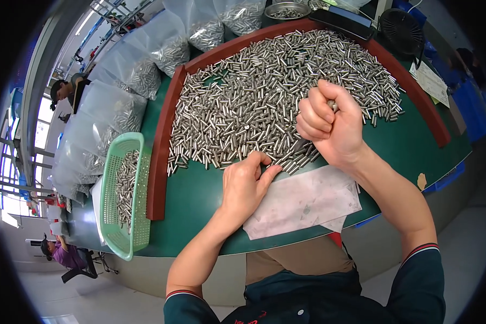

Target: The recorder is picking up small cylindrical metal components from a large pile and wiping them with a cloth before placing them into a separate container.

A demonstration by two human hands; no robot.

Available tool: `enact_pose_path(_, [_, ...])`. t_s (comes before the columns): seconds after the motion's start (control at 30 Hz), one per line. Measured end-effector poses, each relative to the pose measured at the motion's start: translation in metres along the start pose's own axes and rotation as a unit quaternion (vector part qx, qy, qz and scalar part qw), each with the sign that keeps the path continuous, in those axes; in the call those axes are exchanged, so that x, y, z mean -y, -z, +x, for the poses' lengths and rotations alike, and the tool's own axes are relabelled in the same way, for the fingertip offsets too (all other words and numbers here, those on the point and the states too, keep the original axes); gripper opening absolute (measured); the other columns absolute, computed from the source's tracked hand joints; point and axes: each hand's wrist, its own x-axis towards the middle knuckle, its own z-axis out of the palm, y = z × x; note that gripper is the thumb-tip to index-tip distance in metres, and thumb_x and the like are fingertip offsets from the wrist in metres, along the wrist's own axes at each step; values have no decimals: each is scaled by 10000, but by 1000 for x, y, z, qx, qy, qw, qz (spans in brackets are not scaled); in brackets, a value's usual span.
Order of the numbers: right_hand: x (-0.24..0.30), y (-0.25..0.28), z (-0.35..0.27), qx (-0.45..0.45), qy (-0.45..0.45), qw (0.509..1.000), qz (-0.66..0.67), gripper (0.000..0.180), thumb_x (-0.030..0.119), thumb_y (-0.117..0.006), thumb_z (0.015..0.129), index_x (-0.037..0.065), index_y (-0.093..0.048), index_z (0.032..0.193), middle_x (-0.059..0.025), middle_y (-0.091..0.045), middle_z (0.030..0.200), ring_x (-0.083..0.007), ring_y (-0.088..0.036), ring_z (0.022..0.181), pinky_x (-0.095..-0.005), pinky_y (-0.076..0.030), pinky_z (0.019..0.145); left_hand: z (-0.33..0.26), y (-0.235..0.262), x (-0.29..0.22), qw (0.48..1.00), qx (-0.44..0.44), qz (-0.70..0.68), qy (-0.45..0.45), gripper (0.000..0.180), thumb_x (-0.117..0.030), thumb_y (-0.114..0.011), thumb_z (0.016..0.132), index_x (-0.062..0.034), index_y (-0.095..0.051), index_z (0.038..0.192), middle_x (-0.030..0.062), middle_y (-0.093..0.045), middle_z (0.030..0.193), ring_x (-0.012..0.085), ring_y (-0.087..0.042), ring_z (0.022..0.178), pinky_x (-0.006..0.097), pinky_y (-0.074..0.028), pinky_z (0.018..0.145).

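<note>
A person sat at a green worktable [405, 146] edged by a curved red-brown rail [157, 162]. A broad heap of small silver metal pins [264, 92] covered the table inside the rail. The left hand [247, 184] rested at the heap's near edge, fingers curled and pressed together on a few pins, just above a sheet of white paper [302, 202]. The right hand [328, 125] was raised over the heap, curled into a loose fist with a bit of metal showing at the thumb; I could not tell how many pins it gripped. To the left, outside the rail, a pale green plastic basket [140, 216] held more pins. Clear plastic bags [119, 102] of pins lay beyond it.
</note>
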Motion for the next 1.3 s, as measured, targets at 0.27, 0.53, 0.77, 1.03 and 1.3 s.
enact_pose_path(0.27, [-5, -8, -21, 31, -21, 999, 3, 430, 276, -274, 895, 135, -269, 488, 30, -250, 420, -77, -170, 370, -230, -182, 382, -11, 7, -4, 975, 74, -167, -122, 70, -47, -648, 707, -21, -626, 768, 53, -528, 583, 134, -430, 452, 244, -347, 433])
enact_pose_path(0.53, [-24, -9, -34, 7, -58, 998, -9, 439, 275, -268, 899, 128, -264, 486, 25, -248, 427, -78, -163, 392, -236, -172, 384, -18, 11, -5, 992, 63, -83, -68, 61, -40, -635, 648, -19, -599, 692, 45, -414, 496, 155, -398, 426, 293, -341, 421])
enact_pose_path(0.77, [-34, -7, -37, -16, -50, 998, 19, 437, 298, -279, 896, 123, -268, 495, 26, -248, 433, -75, -163, 395, -230, -163, 386, -20, 1, -6, 993, 42, -76, -84, 63, -11, -642, 647, -16, -581, 662, 50, -437, 500, 172, -427, 430, 299, -343, 415])
enact_pose_path(1.03, [-37, -11, -40, -26, -38, 999, 1, 434, 285, -286, 888, 124, -269, 485, 26, -248, 425, -75, -168, 394, -230, -169, 388, -21, 0, -5, 993, 40, -81, -78, 68, -10, -639, 647, -19, -572, 644, 50, -444, 499, 175, -427, 421, 299, -343, 411])
enact_pose_path(1.3, [-39, -11, -39, -23, -36, 999, 2, 434, 278, -290, 889, 124, -265, 485, 25, -248, 423, -78, -170, 393, -234, -168, 390, -22, 1, -4, 993, 42, -78, -75, 73, -9, -638, 649, -21, -566, 644, 54, -444, 496, 175, -431, 417, 299, -343, 406])
